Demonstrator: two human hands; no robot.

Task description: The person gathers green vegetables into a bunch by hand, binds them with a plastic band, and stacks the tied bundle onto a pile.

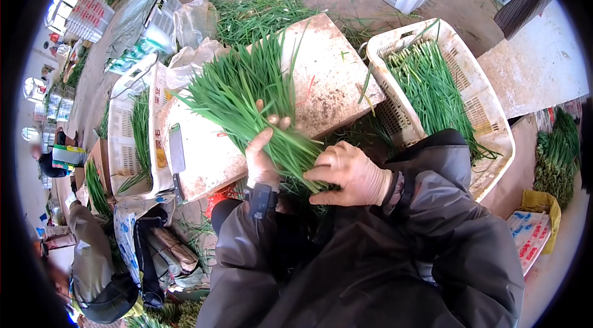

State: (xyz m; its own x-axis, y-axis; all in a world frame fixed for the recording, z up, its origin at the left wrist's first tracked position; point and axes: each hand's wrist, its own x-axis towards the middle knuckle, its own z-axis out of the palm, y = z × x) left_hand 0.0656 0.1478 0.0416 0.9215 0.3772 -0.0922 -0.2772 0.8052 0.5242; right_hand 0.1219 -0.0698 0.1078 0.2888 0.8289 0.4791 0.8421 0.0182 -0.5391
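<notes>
A loose bunch of garlic chives (247, 84) lies across my lap side of a dirt-specked white board (336, 75), its leafy tips fanned toward the far left. My left hand (264, 152), in a pale glove, is wrapped around the bunch from below, fingers showing on its far side. Gloved too, my right hand (349, 173) closes on the near end of the same chives, its fingers curled over the stalks. A knife (176, 158) with a dark handle rests on the board's left part, apart from both hands.
On the right stands a white crate (494, 142) of chives; another white crate (157, 90) is at left. Cut chives (259, 16) are heaped behind the board. More bundles (556, 155) lie far right. A person in a grey sleeve (89, 241) is at lower left.
</notes>
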